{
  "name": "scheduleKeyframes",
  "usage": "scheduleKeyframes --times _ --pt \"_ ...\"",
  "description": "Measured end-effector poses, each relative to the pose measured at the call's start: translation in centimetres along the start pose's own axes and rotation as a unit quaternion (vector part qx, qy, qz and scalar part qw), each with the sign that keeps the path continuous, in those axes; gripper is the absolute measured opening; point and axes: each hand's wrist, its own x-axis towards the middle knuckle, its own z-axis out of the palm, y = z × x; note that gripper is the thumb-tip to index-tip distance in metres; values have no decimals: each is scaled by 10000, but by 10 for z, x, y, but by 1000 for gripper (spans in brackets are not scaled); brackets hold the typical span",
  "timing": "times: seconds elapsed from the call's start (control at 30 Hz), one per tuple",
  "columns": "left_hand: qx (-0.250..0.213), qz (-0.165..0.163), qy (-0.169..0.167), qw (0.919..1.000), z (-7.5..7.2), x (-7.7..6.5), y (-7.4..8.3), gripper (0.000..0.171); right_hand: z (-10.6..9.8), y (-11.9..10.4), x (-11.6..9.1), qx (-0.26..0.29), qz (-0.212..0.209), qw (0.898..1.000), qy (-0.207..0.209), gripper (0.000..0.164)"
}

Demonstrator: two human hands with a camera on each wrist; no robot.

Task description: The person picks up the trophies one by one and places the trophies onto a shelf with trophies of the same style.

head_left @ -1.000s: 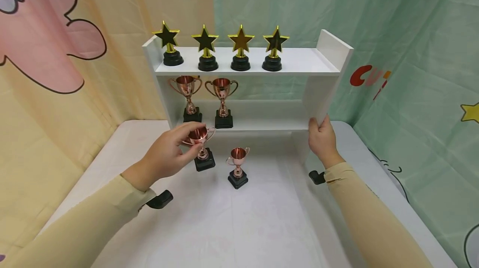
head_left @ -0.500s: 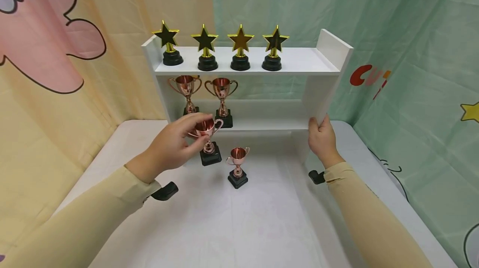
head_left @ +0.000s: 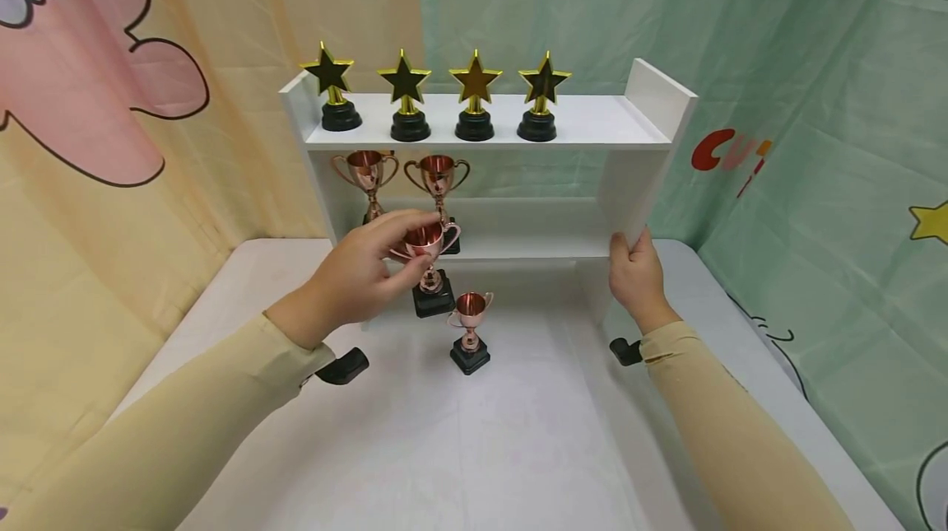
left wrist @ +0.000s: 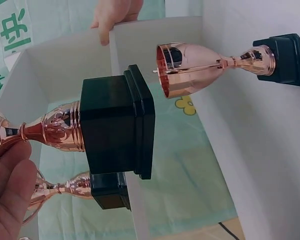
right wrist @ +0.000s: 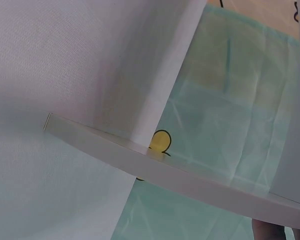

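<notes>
My left hand (head_left: 374,267) pinches a rose-gold trophy cup (head_left: 425,243) by its bowl, thumb and fingers on either side. Its black square base (left wrist: 117,125) hangs above the table, in front of the middle shelf's edge. Another small trophy cup (head_left: 470,310) stands upright on the white table, just right of and below the held one. Two larger copper cups stand on the middle shelf, the left cup (head_left: 367,173) partly behind my left hand and the right cup (head_left: 439,175) behind the held trophy. My right hand (head_left: 638,280) grips the right side panel of the white shelf unit (head_left: 548,244).
Several gold star trophies (head_left: 475,86) with black bases line the top shelf (head_left: 600,115). The white tabletop (head_left: 474,449) spreads in front of the unit. Printed curtains (head_left: 815,144) hang behind and at both sides.
My left hand has carried the held trophy cup up and to the right, from left of the table cup to in front of the second shelf cup. My right hand stays on the panel.
</notes>
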Motion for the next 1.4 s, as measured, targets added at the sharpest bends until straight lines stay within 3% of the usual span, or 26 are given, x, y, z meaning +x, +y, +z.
scheduleKeyframes --times 1.07,1.4 --pt "-285 281 25 9992 18 41 1 49 0 0 0 -152 30 9999 53 48" --pt "-417 185 -44 9989 27 53 4 50 0 1 0 -40 5 10000 35 50"
